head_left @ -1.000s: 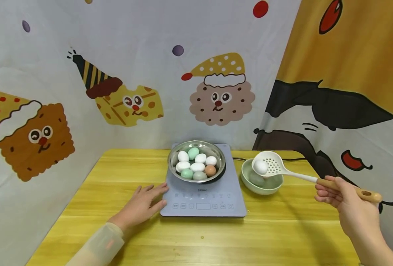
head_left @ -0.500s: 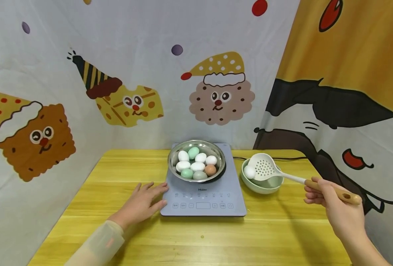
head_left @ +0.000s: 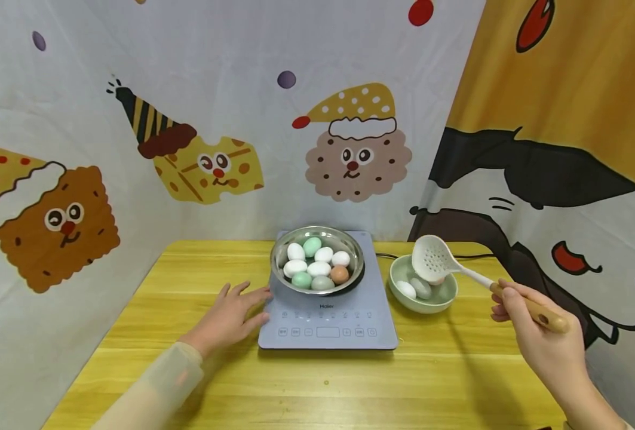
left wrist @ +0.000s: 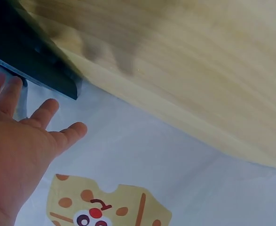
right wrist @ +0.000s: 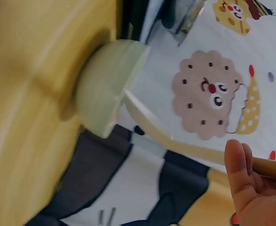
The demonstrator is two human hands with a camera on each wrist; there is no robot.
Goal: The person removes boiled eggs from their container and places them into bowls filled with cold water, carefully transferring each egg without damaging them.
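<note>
My right hand (head_left: 545, 334) grips the wooden handle of a white slotted spoon (head_left: 433, 258), whose perforated bowl hangs over the back of a pale green bowl (head_left: 422, 306). No egg lies on the spoon. Inside the green bowl are a white egg (head_left: 405, 289), a greyish egg (head_left: 422, 288) and a brownish egg partly hidden by the spoon. My left hand (head_left: 228, 319) has its fingers spread, fingertips at the left edge of the induction cooktop (head_left: 328, 319). On the cooktop sits a steel basin (head_left: 359, 270) holding several white, green, grey and brown eggs.
The cooktop and green bowl stand on a yellow wooden table (head_left: 317, 394). A black cord (head_left: 475, 257) runs along the table's back edge. A cartoon-printed cloth (head_left: 226, 221) hangs behind the table and down its left side.
The white egg has rolled off the slotted spoon into the green bowl. The spoon has then lifted and tipped up, while my right hand has shifted left. My left hand has hardly moved.
</note>
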